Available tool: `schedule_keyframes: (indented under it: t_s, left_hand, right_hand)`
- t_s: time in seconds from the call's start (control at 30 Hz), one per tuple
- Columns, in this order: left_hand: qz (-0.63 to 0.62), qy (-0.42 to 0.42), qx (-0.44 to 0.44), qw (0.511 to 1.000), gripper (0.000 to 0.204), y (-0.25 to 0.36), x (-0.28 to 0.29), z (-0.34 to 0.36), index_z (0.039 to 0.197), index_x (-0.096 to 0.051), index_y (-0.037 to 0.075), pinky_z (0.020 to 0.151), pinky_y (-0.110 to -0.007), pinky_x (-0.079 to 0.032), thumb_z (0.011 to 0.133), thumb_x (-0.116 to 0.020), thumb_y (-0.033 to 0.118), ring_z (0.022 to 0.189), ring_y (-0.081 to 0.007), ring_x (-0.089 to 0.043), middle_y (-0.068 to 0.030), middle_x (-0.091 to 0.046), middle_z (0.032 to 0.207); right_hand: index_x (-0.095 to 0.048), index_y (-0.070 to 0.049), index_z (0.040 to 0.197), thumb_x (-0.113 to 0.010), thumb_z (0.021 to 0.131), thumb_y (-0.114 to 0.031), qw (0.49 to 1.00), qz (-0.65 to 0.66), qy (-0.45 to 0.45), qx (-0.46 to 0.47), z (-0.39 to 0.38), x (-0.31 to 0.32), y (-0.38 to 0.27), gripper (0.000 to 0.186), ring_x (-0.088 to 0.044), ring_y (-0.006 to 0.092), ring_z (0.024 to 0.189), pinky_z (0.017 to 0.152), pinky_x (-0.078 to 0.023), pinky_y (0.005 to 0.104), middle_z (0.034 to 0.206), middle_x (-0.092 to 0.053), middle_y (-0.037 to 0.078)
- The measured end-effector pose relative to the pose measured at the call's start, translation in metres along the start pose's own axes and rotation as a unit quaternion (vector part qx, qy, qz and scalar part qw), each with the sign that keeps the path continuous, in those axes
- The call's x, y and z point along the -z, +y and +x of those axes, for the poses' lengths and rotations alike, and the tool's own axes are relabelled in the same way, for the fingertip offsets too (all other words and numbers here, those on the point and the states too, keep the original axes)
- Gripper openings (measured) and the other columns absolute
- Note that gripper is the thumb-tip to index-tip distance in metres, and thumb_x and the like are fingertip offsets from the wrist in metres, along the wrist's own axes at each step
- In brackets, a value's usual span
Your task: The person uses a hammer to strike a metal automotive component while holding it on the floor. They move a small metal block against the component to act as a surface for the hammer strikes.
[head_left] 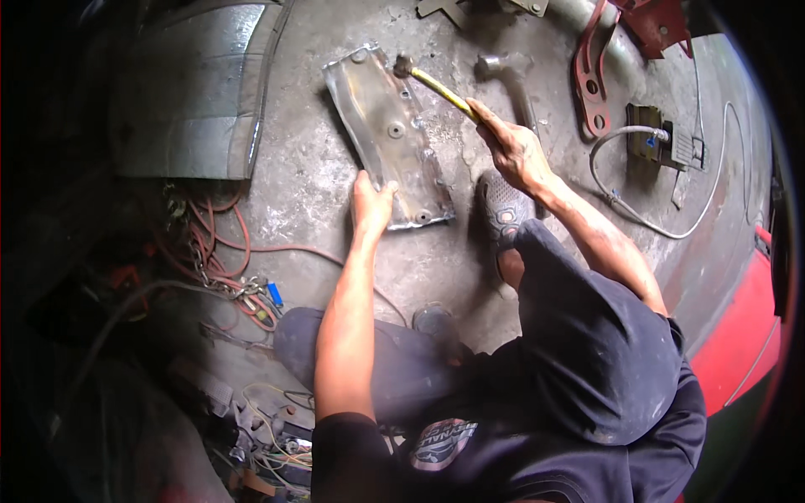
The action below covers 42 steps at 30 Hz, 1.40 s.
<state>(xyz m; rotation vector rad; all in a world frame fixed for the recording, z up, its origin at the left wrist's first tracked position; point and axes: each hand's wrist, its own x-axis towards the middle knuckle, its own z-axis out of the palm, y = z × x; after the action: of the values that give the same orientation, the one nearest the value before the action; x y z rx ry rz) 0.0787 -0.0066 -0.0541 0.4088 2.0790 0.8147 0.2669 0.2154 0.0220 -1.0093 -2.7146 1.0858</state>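
A long, bent sheet-metal panel [377,101] with rusty edges and several round holes lies on the concrete floor in front of me. My left hand [371,203] grips its near left edge, thumb on top; the other fingers are partly hidden. Wrapped round the yellow handle of a hammer [440,90] is my right hand [516,152]. The hammer's dark, small head is over the panel's far right edge; whether it touches cannot be told. Just right of the panel, a second hammer [523,102] with a metal head rests on the floor.
A grey padded sheet [193,101] lies at the far left. Below it are a tangled reddish hose [243,230] and a chain [201,260]. On the right are a red bracket [591,84], a metal box-like device [662,142] with a grey cable [616,197], and a red panel [738,335].
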Motion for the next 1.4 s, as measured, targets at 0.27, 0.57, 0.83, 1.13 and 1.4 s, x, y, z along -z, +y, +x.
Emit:
schedule_keyframes:
  t_s: [0.27, 0.57, 0.83, 1.13, 1.4]
  left_hand:
    - [0.022, 0.001, 0.009, 1.000, 0.043, 0.002, -0.005, -0.002, 0.116, -0.058, -0.006, 0.092, -0.047, -0.052, 0.084, -0.078, 0.013, 0.106, -0.0460, -0.067, -0.0293, -0.070, 0.110]
    - [0.071, 0.000, 0.011, 0.997, 0.045, 0.002, 0.001, -0.012, 0.121, -0.057, -0.006, 0.095, -0.048, -0.051, 0.086, -0.077, 0.014, 0.111, -0.0446, -0.066, -0.0305, -0.068, 0.116]
    - [0.019, 0.022, -0.061, 0.998, 0.045, -0.030, -0.011, -0.007, 0.122, -0.058, -0.006, 0.093, -0.046, -0.051, 0.085, -0.077, 0.011, 0.109, -0.0419, -0.067, -0.0288, -0.069, 0.115]
    - [-0.017, -0.009, -0.045, 0.999, 0.047, -0.036, -0.018, -0.022, 0.123, -0.057, -0.008, 0.093, -0.043, -0.051, 0.085, -0.078, 0.010, 0.103, -0.0391, -0.068, -0.0277, -0.070, 0.111]
    - [-0.031, -0.028, -0.029, 0.999, 0.046, -0.029, -0.016, -0.024, 0.121, -0.057, -0.009, 0.095, -0.045, -0.051, 0.085, -0.078, 0.012, 0.108, -0.0420, -0.067, -0.0295, -0.069, 0.114]
  right_hand:
    - [-0.045, -0.025, 0.154, -0.059, 0.102, -0.022, 0.988, -0.135, -0.072, -0.017, 0.003, -0.009, 0.023, 0.054, -0.068, 0.0363, 0.069, 0.062, -0.055, 0.0470, 0.086, -0.068, 0.017]
    - [-0.045, -0.023, 0.153, -0.061, 0.101, -0.016, 0.985, 0.021, 0.129, 0.116, 0.009, 0.002, -0.012, 0.055, -0.068, 0.0365, 0.074, 0.065, -0.056, 0.0449, 0.087, -0.067, 0.019]
    - [-0.048, -0.023, 0.151, -0.056, 0.104, -0.025, 0.999, -0.037, -0.012, -0.022, 0.015, -0.024, 0.027, 0.048, -0.069, 0.0403, 0.071, 0.067, -0.054, 0.0493, 0.080, -0.067, 0.023]
    - [-0.050, -0.022, 0.149, -0.059, 0.102, -0.018, 0.991, 0.064, 0.107, 0.056, -0.011, -0.008, 0.009, 0.048, -0.071, 0.0375, 0.083, 0.071, -0.056, 0.0429, 0.094, -0.071, 0.019]
    - [-0.044, -0.027, 0.155, -0.057, 0.103, -0.023, 0.997, -0.060, -0.044, -0.011, 0.000, -0.014, 0.026, 0.053, -0.068, 0.0325, 0.068, 0.062, -0.054, 0.0436, 0.078, -0.066, 0.016]
